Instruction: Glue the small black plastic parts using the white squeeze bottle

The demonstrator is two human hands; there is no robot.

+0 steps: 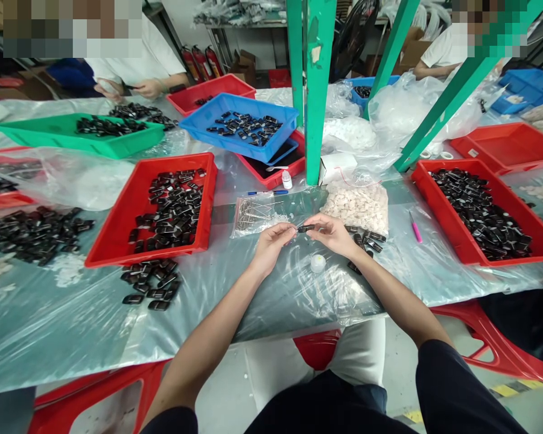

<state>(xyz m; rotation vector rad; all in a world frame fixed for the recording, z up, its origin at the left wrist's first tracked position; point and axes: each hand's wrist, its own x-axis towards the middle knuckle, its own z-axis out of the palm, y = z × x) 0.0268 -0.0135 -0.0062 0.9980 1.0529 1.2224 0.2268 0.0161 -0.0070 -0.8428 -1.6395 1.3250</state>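
Observation:
My right hand (333,234) is closed around a small glossy black plastic part (304,228), held sideways above the table. Meeting it from the other side, my left hand (274,242) is pinched at the part's left end; whatever sits between its fingertips is too small to make out. Just behind my hands lie a clear bag of thin metal pins (256,212) and a bag of small cream-coloured pieces (357,205). Several similar black parts (370,240) rest beside my right wrist. Below my hands stands a small round white container (317,263).
Red trays of black parts stand left (151,259) and right (468,253). Loose black parts (156,283) lie in front of the left one. A green post (314,120) rises behind a small white bottle (286,179). A pink pen-like tool (416,229) lies right. Two people sit opposite.

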